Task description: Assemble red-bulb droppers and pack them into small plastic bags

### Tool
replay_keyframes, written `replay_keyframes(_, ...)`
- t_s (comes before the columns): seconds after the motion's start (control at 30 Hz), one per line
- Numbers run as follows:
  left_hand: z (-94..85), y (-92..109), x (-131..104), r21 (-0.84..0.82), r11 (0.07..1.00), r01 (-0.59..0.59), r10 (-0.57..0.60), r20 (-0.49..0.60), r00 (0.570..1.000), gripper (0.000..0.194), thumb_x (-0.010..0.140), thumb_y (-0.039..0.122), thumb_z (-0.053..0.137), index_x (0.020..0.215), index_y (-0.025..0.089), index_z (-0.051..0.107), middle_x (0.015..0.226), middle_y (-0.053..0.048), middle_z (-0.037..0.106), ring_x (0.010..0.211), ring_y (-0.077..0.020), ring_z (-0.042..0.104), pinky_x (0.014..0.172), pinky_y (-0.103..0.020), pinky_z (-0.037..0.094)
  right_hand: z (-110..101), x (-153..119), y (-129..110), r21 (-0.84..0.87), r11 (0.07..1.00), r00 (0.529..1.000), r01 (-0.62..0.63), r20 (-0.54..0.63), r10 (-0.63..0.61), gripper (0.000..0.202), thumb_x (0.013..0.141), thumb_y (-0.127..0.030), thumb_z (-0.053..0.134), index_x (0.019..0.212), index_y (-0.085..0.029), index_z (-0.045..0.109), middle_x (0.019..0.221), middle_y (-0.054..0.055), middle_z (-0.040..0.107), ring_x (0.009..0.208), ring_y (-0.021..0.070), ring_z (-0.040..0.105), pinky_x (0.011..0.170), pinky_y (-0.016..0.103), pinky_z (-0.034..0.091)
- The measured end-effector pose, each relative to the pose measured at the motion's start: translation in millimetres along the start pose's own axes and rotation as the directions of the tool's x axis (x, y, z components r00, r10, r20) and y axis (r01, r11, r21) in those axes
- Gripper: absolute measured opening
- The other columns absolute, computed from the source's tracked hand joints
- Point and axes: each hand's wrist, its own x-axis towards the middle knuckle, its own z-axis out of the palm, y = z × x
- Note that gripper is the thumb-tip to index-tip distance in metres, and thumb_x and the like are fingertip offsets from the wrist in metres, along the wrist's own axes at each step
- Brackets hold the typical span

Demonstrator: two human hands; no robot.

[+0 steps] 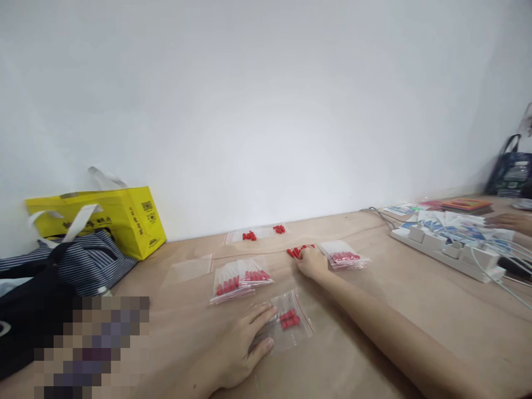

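My left hand (243, 346) lies low on the table, thumb and fingers apart, its fingertips at the left edge of a clear zip bag (297, 332). Inside that bag are several small red peg-like pieces (290, 318). Farther forward, my right hand (312, 262) reaches down with curled fingers onto a small group of loose red pieces (293, 252). Its fingertips are partly hidden, so what they hold does not show. Just right of it lie stacked zip bags (343, 256) with red pieces. More filled bags (233, 282) overlap left of centre.
Red pieces (249, 236) lie on clear bags near the wall. A flat clear bag (193, 268) is at left. A yellow bag (141, 221) and striped cloth (100, 260) stand far left. At right are a cabled power strip (440, 252), papers, and another person's hand (509, 221).
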Motion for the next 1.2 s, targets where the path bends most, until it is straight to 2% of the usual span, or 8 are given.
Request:
replay_keyframes(0.23,-1.2,1.1,0.4,0.005,1.000,0.008,-0.008,0.032,0.999,0.046,0.084,0.038,0.042,0.129,0.028,0.034,0.135,-0.002,0.036,0.123,-0.0233,0.031,0.101,-0.044,0.028,20.7,4.4,-14.3,-0.070,0.996,0.998,-0.063,-0.025,0.062,0.022,0.077,-0.017,0.044,0.091,-0.012,0.060,0.100,0.018,0.058,0.093,0.0258,0.056,0.074,0.034,0.039)
replay_keyframes(0.37,0.2,-2.0,0.0,0.021,1.000,-0.017,0.016,0.028,0.999,0.044,0.086,0.040,0.040,0.128,0.029,0.035,0.135,-0.001,0.035,0.123,-0.0232,0.031,0.102,-0.044,0.026,9.9,0.4,-9.0,-0.018,1.000,0.999,-0.012,-0.039,0.011,0.023,0.080,-0.022,0.043,0.092,-0.008,0.057,0.101,0.021,0.056,0.092,0.0251,0.055,0.073,0.031,0.040)
replay_keyframes(0.5,1.3,-1.1,0.1,0.027,0.999,-0.019,0.018,0.012,1.000,0.043,0.086,0.040,0.039,0.127,0.029,0.036,0.135,-0.001,0.036,0.123,-0.0226,0.032,0.103,-0.043,0.025,-11.2,-12.6,13.1,0.160,0.982,0.993,0.104,-0.070,-0.093,0.025,0.083,-0.028,0.039,0.099,-0.011,0.048,0.084,0.010,0.059,0.078,0.0175,0.056,0.067,0.026,0.041)
replay_keyframes(0.6,1.6,0.2,0.9,0.009,1.000,0.003,-0.003,0.003,1.000,0.043,0.085,0.039,0.042,0.126,0.028,0.038,0.134,-0.002,0.037,0.122,-0.0232,0.032,0.102,-0.044,0.026,-18.7,-33.3,32.7,0.551,0.808,0.978,0.207,-0.140,-0.155,0.043,0.080,-0.029,0.041,0.118,-0.014,0.028,0.069,-0.001,0.052,0.058,0.0131,0.053,0.056,0.026,0.042)
replay_keyframes(0.67,1.7,0.8,1.4,-0.002,1.000,0.013,-0.013,-0.002,1.000,0.043,0.084,0.038,0.044,0.126,0.028,0.039,0.134,-0.002,0.038,0.122,-0.0235,0.033,0.101,-0.044,0.027,-16.6,-49.5,40.3,0.739,0.652,0.985,0.168,-0.091,-0.150,0.057,0.077,-0.031,0.045,0.123,-0.018,0.015,0.066,-0.005,0.047,0.049,0.0110,0.050,0.049,0.024,0.042)
replay_keyframes(0.87,1.2,2.2,1.6,-0.017,0.999,0.045,-0.045,0.001,0.999,0.048,0.083,0.037,0.045,0.128,0.027,0.035,0.134,-0.003,0.038,0.122,-0.0245,0.032,0.100,-0.045,0.028,4.6,-79.4,27.9,0.945,0.325,0.999,-0.044,0.036,0.031,0.055,0.070,-0.039,0.053,0.109,-0.024,0.017,0.060,-0.008,0.048,0.049,0.0140,0.055,0.046,0.026,0.045)
replay_keyframes(1.1,-0.5,6.0,2.5,-0.015,0.999,0.037,-0.037,-0.014,0.999,0.053,0.082,0.034,0.045,0.132,0.027,0.028,0.133,-0.003,0.039,0.120,-0.0242,0.036,0.101,-0.044,0.027,9.1,-87.0,8.9,0.966,0.178,0.981,-0.185,0.171,0.094,0.033,0.070,-0.038,0.054,0.084,-0.023,0.028,0.059,-0.005,0.053,0.051,0.0125,0.058,0.054,0.027,0.048)
replay_keyframes(1.2,-1.0,6.9,2.2,-0.013,0.999,0.036,-0.036,-0.002,0.999,0.054,0.082,0.034,0.045,0.132,0.027,0.026,0.134,-0.003,0.038,0.120,-0.0242,0.035,0.101,-0.044,0.027,5.8,-90.0,7.7,0.943,0.257,0.977,-0.213,0.213,0.029,0.030,0.067,-0.037,0.057,0.078,-0.021,0.035,0.059,-0.005,0.053,0.045,0.0084,0.053,0.044,0.021,0.042)
